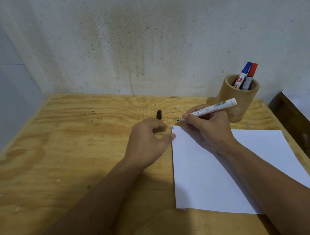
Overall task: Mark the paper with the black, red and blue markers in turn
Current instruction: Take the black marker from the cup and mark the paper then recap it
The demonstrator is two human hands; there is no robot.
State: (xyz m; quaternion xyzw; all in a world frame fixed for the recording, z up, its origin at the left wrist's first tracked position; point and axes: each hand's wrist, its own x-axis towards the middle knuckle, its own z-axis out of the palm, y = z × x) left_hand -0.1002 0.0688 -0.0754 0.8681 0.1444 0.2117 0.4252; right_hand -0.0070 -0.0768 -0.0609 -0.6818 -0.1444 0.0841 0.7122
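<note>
A white sheet of paper (218, 170) lies on the wooden table (66, 160), right of centre. A short black stroke (172, 127) shows at its far left corner. My right hand (210, 127) grips the uncapped black marker (213, 107), its tip just beyond that corner. The black cap (159, 114) lies on the table behind my left hand (149, 140), which rests on the wood by the paper's left edge, thumb touching the sheet. The blue marker (243, 76) and red marker (251, 75) stand capped in a round wooden holder (238, 102).
A stained white wall (138, 39) rises directly behind the table. The table's right edge drops off to a dark gap (309, 134) with a pale surface beyond it.
</note>
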